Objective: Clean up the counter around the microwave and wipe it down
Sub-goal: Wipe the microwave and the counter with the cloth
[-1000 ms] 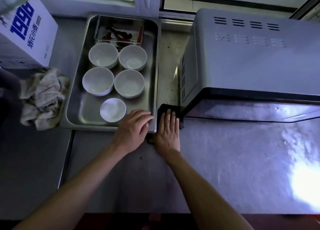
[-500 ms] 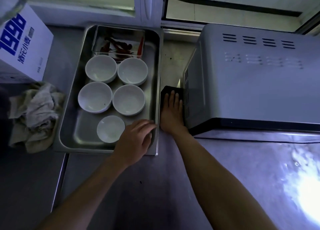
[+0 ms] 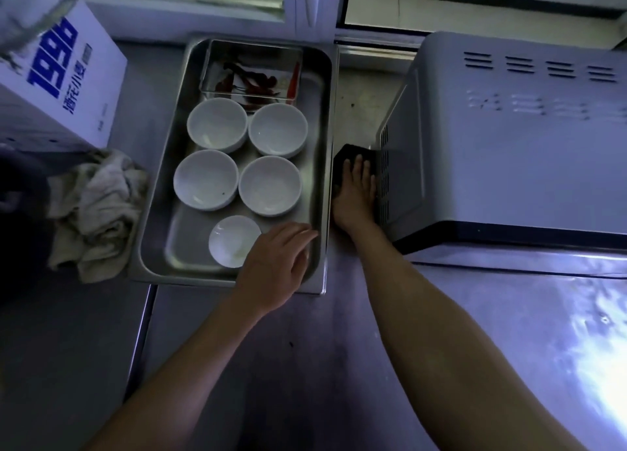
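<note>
A silver microwave (image 3: 509,138) stands on the steel counter (image 3: 305,365) at the right. In the narrow gap between it and a steel tray (image 3: 169,165), my right hand (image 3: 354,196) lies flat with straight fingers, pressing a black cloth (image 3: 347,153) onto the counter. Only the cloth's far end shows past my fingertips. My left hand (image 3: 276,265) rests on the tray's near right corner, fingers loosely bent over its rim. Specks of dirt mark the counter strip (image 3: 359,100) beyond the cloth.
The tray holds several white bowls (image 3: 217,124), a small white dish (image 3: 234,241) and a clear container of red chillies (image 3: 252,77). A crumpled beige rag (image 3: 96,213) lies left of the tray. Behind it stands a white box with blue print (image 3: 64,77). A window frame runs along the back.
My right hand slid the black cloth away from me, from the microwave's front corner deep into the gap beside it. My left hand stayed on the tray corner.
</note>
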`<state>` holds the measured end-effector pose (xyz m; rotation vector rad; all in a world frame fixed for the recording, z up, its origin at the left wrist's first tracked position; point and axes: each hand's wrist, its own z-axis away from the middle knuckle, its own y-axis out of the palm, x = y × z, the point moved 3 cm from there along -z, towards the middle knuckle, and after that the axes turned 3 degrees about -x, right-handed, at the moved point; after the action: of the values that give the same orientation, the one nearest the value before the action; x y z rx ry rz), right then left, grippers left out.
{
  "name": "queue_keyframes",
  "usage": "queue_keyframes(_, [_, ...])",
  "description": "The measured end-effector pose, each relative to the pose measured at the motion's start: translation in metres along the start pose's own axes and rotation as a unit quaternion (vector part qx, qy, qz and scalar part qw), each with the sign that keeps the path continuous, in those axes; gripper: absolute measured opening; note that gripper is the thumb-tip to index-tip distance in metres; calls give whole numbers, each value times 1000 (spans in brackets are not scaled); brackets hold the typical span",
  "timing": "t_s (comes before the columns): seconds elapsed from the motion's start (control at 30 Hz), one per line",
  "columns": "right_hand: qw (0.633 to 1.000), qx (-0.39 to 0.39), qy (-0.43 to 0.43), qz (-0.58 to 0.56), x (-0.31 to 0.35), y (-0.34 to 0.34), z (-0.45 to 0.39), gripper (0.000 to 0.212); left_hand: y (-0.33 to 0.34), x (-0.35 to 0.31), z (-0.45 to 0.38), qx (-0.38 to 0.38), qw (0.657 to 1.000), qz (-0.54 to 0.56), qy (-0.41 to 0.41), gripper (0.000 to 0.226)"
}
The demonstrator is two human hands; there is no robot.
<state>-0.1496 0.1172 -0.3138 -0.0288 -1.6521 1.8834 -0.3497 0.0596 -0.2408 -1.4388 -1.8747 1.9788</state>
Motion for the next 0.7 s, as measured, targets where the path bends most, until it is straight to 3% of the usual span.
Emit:
queue_keyframes(0.2, [998,42,-17,51,-14,20,64,67,0,-11,5,24,999,-20,18,38])
queue_keyframes(0.4, [995,-7,-81,61,-31,39,164,65,8,-25,10,30,998,-39,30,37])
queue_keyframes(0.6, [989,12,-90,113,-36,42,164,77,7,-25,9,33,997,-55,31,35])
queue_keyframes(0.7, [989,25,-94,112,-31,38,153,71,7,-19,5,38,998,-53,24,35])
